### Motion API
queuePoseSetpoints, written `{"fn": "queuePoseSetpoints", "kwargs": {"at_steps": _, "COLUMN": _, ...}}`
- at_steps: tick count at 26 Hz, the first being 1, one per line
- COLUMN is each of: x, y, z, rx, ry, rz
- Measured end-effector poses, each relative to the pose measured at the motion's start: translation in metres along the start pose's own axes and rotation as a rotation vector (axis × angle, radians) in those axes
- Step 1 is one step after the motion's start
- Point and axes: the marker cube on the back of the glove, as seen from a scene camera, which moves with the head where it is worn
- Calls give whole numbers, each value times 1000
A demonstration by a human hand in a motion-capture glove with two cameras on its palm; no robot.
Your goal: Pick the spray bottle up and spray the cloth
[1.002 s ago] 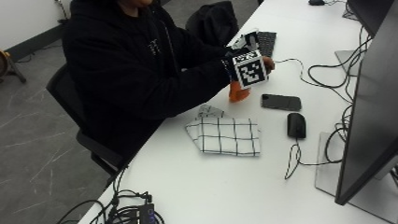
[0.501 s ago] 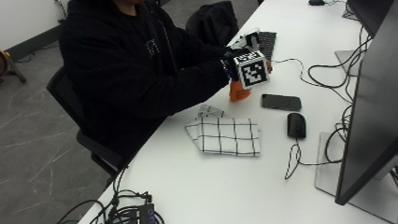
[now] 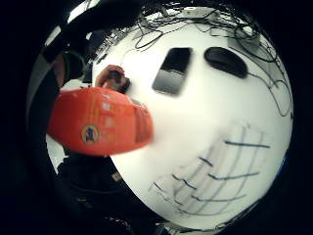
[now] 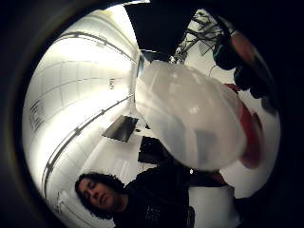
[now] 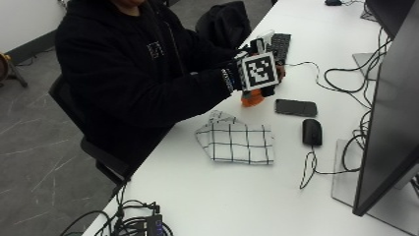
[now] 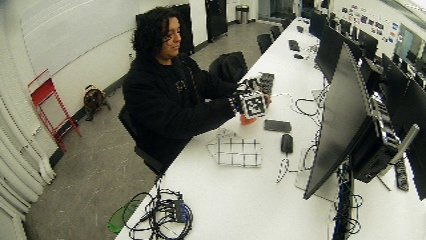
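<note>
Left to right in the outside view: a seated person in a dark hoodie; the checked cloth (image 5: 237,143), lying partly folded on the white table (image 5: 216,196); above and beyond it, the gloved right hand (image 5: 252,73), raised off the table with its fingers wrapped round an orange spray bottle (image 5: 251,99), whose white spray head (image 4: 190,123) fills the thumb-side palm view. The bare hand appears to meet the bottle from the far side, though its hold is hidden. Further right lie a smartphone (image 5: 296,107), a computer mouse (image 5: 312,132) and a monitor (image 5: 386,113).

Risk, as a judgement: the nozzle's aim is unclear, so mist could fall on the nearby phone and mouse rather than the cloth.

Setting: a long office table strewn with cables, one row among several workstations.
</note>
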Motion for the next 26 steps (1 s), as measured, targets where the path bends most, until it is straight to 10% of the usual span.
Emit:
{"fn": "queuePoseSetpoints", "kwargs": {"at_steps": 11, "x": 9, "y": 89, "z": -53, "rx": -102, "ry": 703, "rz": 146}}
{"fn": "queuePoseSetpoints", "kwargs": {"at_steps": 26, "x": -14, "y": 156, "z": -41, "rx": -185, "ry": 837, "rz": 126}}
